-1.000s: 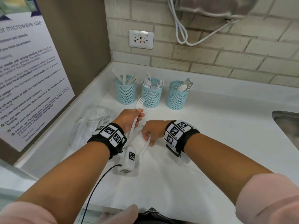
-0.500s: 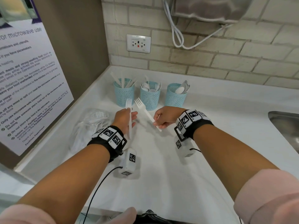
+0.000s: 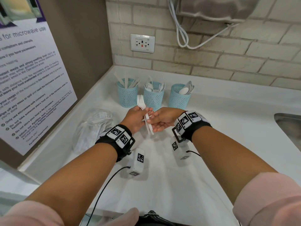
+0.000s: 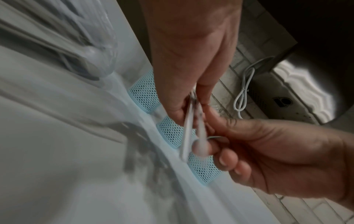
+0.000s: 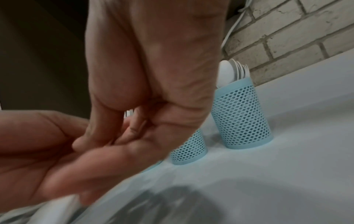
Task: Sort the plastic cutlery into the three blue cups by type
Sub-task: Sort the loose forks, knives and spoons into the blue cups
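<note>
Both hands meet in front of the middle cup [image 3: 153, 97]. The left hand [image 3: 136, 119] and right hand [image 3: 164, 119] pinch two white forks [image 3: 145, 111] together. The poster [image 3: 27, 82] reads "microwave use".

Three light-blue mesh cups in row on white desk [image 3: 228, 111] near brick wall, upright, close but apart. Left cup [image 3: 127, 95] holds white knives; middle cup [image 3: 153, 97] holds white forks; right cup [image 3: 179, 98] holds white spoons. Two white plastic forks [image 3: 145, 113] held together above desk just before cups, tines up.
</note>
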